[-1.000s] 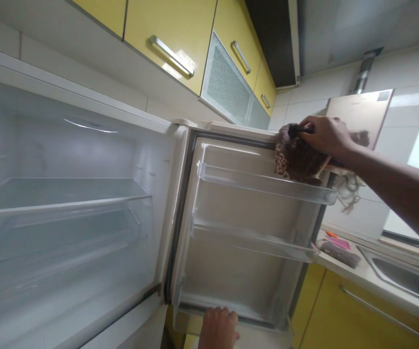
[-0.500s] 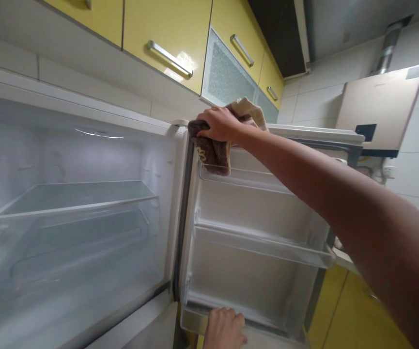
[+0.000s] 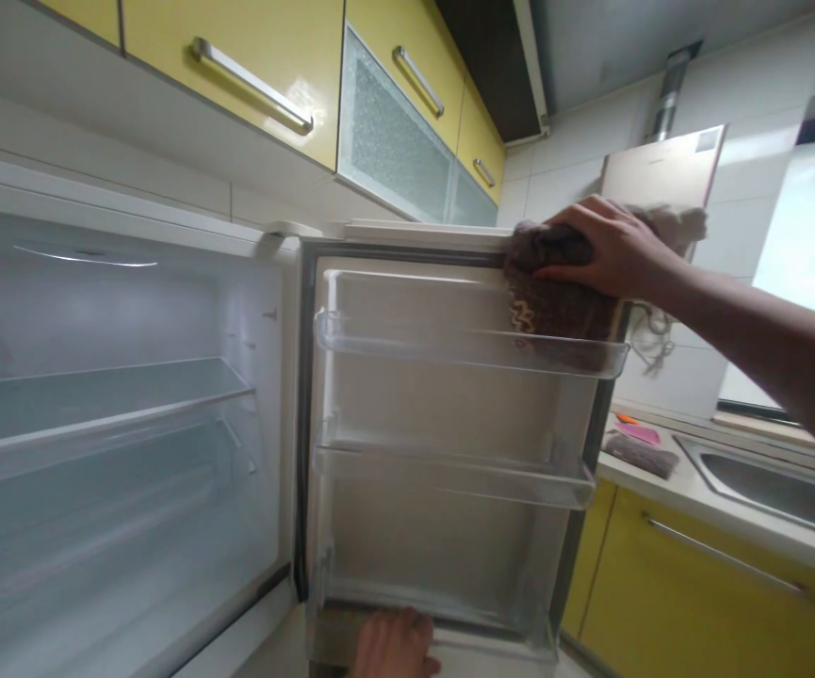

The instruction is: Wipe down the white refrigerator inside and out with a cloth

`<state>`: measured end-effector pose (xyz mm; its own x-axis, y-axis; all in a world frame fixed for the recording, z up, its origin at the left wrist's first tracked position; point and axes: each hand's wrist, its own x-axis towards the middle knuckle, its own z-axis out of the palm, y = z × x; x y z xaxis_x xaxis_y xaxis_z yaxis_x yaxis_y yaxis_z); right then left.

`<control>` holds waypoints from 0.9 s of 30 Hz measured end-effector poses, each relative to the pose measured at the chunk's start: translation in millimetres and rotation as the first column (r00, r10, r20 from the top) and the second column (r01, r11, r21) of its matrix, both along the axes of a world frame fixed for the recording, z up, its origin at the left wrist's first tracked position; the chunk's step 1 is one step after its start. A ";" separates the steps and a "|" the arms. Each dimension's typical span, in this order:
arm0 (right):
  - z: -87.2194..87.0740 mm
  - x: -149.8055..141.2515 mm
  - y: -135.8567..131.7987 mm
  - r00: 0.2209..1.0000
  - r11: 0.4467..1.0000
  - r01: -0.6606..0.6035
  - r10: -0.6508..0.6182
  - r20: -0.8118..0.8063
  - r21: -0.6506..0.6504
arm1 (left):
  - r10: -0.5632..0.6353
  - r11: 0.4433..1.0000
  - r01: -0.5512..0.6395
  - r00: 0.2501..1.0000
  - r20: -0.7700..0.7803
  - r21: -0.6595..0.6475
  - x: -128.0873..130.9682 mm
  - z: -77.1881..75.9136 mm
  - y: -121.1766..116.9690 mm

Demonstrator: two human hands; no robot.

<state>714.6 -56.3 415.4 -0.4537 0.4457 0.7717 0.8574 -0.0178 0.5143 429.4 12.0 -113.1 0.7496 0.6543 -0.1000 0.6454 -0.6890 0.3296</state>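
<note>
Right hand (image 3: 609, 247) grasps a plush brown towel (image 3: 552, 306) (pale looped motif), bunched over the upper free corner of the open refrigerator door (image 3: 442, 400). Left hand (image 3: 394, 645), fingers bent, at the bottom door bin (image 3: 336, 636); whether it grips, cannot tell. Bins: clear, trough-shaped plastic, open gaps between. Grey gasket (image 3: 304, 424) along hinge edge; flat glass shelf (image 3: 96, 403) at left.
</note>
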 end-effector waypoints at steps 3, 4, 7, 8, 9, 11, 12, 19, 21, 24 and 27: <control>-2.8 30.6 -21.4 1.000 0.997 0.001 -0.001 -0.008 0.072 | -0.002 1.000 0.002 1.000 0.032 0.022 1.0 -10.3 3.9; -3.0 33.4 -21.8 1.000 0.997 -0.010 0.009 0.006 0.083 | -0.003 0.999 0.002 0.999 0.042 0.032 2.4 -13.7 5.1; -2.4 21.0 -3.5 0.996 0.997 -0.053 0.049 0.080 0.056 | -0.011 0.999 0.008 0.999 0.052 0.050 9.5 -20.4 8.5; -1.9 10.7 8.0 0.992 0.997 -0.071 0.066 0.107 0.036 | -0.008 0.999 0.006 0.999 0.050 0.051 12.4 -21.3 9.4; -1.2 -2.1 21.6 0.989 0.996 -0.083 0.081 0.125 0.012 | -0.007 0.999 0.005 0.999 0.048 0.049 15.1 -21.6 10.3; 1.0 -34.4 53.2 0.983 0.994 -0.104 0.108 0.145 -0.039 | -0.002 0.999 0.000 0.999 0.050 0.050 19.5 -21.0 12.0; 2.4 -53.4 70.3 0.980 0.991 -0.120 0.128 0.153 -0.060 | -0.001 0.999 -0.001 0.999 0.049 0.049 20.8 -20.4 12.7; 6.7 -196.6 172.4 0.935 0.963 -0.223 0.255 0.248 -0.151 | 0.028 0.998 -0.029 0.999 0.025 0.049 13.5 -19.4 12.1; 6.7 -218.2 184.5 0.925 0.963 -0.219 0.256 0.280 -0.157 | 0.046 0.997 -0.047 0.999 0.004 0.063 9.9 -20.7 11.1; 8.6 -215.3 181.1 0.905 0.958 -0.231 0.275 0.324 -0.168 | 0.059 0.995 -0.056 0.998 -0.036 0.085 5.6 -23.8 11.5; 10.5 -173.8 149.1 0.924 0.969 -0.195 0.232 0.303 -0.150 | 0.053 0.994 -0.046 0.997 -0.064 0.097 2.5 -27.5 13.3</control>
